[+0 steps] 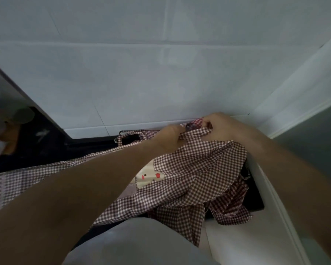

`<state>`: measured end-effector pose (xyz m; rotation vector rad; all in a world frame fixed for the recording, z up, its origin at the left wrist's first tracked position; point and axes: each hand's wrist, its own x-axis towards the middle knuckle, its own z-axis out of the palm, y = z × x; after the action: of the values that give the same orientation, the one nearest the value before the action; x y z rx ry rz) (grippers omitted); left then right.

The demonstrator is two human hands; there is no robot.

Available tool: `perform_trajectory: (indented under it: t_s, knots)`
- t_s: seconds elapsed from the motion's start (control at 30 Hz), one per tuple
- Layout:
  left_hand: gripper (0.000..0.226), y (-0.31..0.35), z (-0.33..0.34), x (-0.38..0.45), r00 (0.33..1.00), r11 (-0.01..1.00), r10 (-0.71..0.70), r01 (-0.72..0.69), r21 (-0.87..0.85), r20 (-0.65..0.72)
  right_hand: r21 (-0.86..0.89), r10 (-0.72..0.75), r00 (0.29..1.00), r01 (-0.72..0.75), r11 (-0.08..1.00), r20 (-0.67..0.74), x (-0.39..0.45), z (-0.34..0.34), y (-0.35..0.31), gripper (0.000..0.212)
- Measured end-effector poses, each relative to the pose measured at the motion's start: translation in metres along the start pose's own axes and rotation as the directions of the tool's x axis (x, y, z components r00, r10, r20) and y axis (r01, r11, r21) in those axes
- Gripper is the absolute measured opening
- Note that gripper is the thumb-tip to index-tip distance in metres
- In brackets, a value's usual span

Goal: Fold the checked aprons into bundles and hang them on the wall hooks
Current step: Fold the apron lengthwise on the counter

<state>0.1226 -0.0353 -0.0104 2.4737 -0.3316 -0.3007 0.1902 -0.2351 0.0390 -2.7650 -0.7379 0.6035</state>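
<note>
While the person leans in, 2 bare arms reach over the checked apron (pixel 189 165) spread on a dark counter (pixel 46 150). Farther on, the left hand (pixel 168 137) and right hand (pixel 218 127) each pinch its top edge, close together. Behind them stands the white tiled wall (pixel 141 83).

My apron (pixel 189 169) is dark-red-and-white checked with a cream patch (pixel 147 177) dotted red, against the pale grey-blue wall (pixel 141 73)
</note>
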Motion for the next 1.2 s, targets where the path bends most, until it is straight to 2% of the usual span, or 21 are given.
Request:
perform_trajectory:
  t_s: [0.1,0.17,0.27,0.3,0.33,0.4,0.43,0.47,0.53,0.67,0.73,0.77,0.8,0.83,0.9,0.97,1.07,1.13,1.2]
  knots:
    - [0.02,-0.005,-0.005,0.004,0.999,0.998,-0.05,0.051,-0.042,0.006,-0.081,0.051,0.998,-0.054,0.995,-0.038,-0.007,-0.012,0.016,0.033]
    - [0.019,-0.009,-0.008,0.005,0.996,0.996,-0.08,0.081,-0.032,0.028,-0.129,0.145,0.989,-0.147,0.981,-0.021,-0.01,-0.027,0.032,0.043]
    - [0.022,-0.014,-0.011,0.007,0.995,0.996,-0.088,0.086,0.024,0.056,-0.08,0.282,0.96,-0.281,0.956,-0.003,-0.015,-0.047,0.058,0.039]
    - [0.024,-0.015,-0.011,0.008,0.994,0.996,-0.088,0.086,0.038,0.066,-0.007,0.309,0.948,-0.31,0.951,-0.073,-0.016,-0.05,0.065,0.033]
    - [0.027,-0.015,-0.012,0.009,0.994,0.996,-0.085,0.082,0.044,0.072,0.06,0.337,0.919,-0.332,0.941,-0.204,-0.017,-0.051,0.072,0.028]
    - [0.034,-0.014,-0.011,0.011,0.993,0.994,-0.101,0.099,0.036,0.069,0.112,0.398,0.798,-0.392,0.913,-0.454,-0.018,-0.042,0.08,0.022]
    - [0.037,-0.014,-0.011,0.013,0.991,0.993,-0.115,0.114,0.023,0.063,0.135,0.415,0.749,-0.407,0.903,-0.517,-0.018,-0.035,0.082,0.022]
    - [0.039,-0.014,-0.01,0.015,0.991,0.992,-0.123,0.124,-0.001,0.058,0.155,0.412,0.728,-0.396,0.905,-0.547,-0.017,-0.027,0.08,0.023]
    - [0.041,-0.012,-0.007,0.017,0.99,0.989,-0.139,0.141,-0.051,0.034,0.147,0.328,0.766,-0.297,0.943,-0.553,-0.016,-0.012,0.079,0.027]
    - [0.027,0.0,-0.005,0.023,0.99,0.989,-0.129,0.124,-0.084,-0.053,0.081,0.011,0.938,0.019,0.997,-0.346,-0.017,0.011,0.066,0.05]
    - [0.023,0.007,-0.006,0.024,0.997,0.998,-0.053,0.055,-0.035,0.049,0.007,-0.082,0.973,0.085,0.996,-0.217,-0.021,0.02,0.054,0.069]
    - [0.023,0.011,-0.007,0.023,0.99,1.0,-0.01,0.009,0.012,0.139,-0.044,-0.111,0.98,0.105,0.993,-0.167,-0.022,0.024,0.05,0.073]
    - [0.025,0.013,-0.006,0.023,0.973,0.998,0.001,-0.015,0.057,0.229,-0.073,-0.14,0.983,0.132,0.989,-0.121,-0.022,0.027,0.049,0.068]
    - [0.029,0.017,-0.006,0.022,0.952,0.996,-0.006,-0.022,0.087,0.306,-0.066,-0.152,0.986,0.147,0.987,-0.075,-0.023,0.029,0.047,0.051]
    - [0.037,0.016,-0.003,0.023,0.918,0.997,-0.074,0.055,0.059,0.39,0.011,-0.139,0.989,0.138,0.99,0.046,-0.026,0.032,0.045,0.011]
    - [0.041,0.01,-0.001,0.024,0.927,0.987,-0.157,0.14,0.073,0.342,-0.024,-0.117,0.98,0.123,0.992,0.159,-0.03,0.032,0.045,0.024]
    - [0.035,-0.013,0.002,0.026,0.948,0.953,-0.221,0.159,0.259,0.229,-0.14,0.009,0.964,0.03,0.99,0.265,-0.037,0.035,0.051,0.031]
    - [0.042,-0.025,0.005,0.025,0.95,0.941,-0.245,0.185,0.282,0.193,-0.071,0.0,0.944,0.025,0.997,0.329,-0.04,0.035,0.056,0.031]
    - [0.051,-0.029,0.008,0.026,0.958,0.953,-0.217,0.167,0.251,0.187,0.09,-0.03,0.922,-0.005,0.996,0.387,-0.041,0.033,0.06,0.026]
